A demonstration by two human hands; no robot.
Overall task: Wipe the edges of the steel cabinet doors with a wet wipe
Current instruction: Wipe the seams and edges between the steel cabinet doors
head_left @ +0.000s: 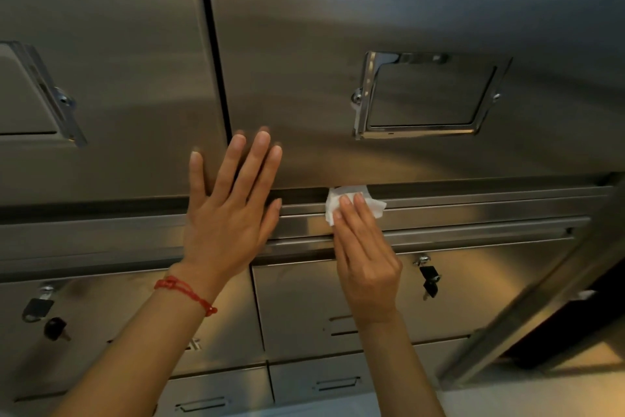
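Head view: keys (429, 281) hang below wipe (351, 202).

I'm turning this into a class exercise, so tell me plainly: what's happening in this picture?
A person is cleaning a steel cabinet. The right hand presses a white wet wipe with its fingers against the bottom edge of the right-hand upper door, just above the horizontal rails. The left hand lies flat and open across the dark gap between the two upper doors. Keys hang in locks on the lower drawers.
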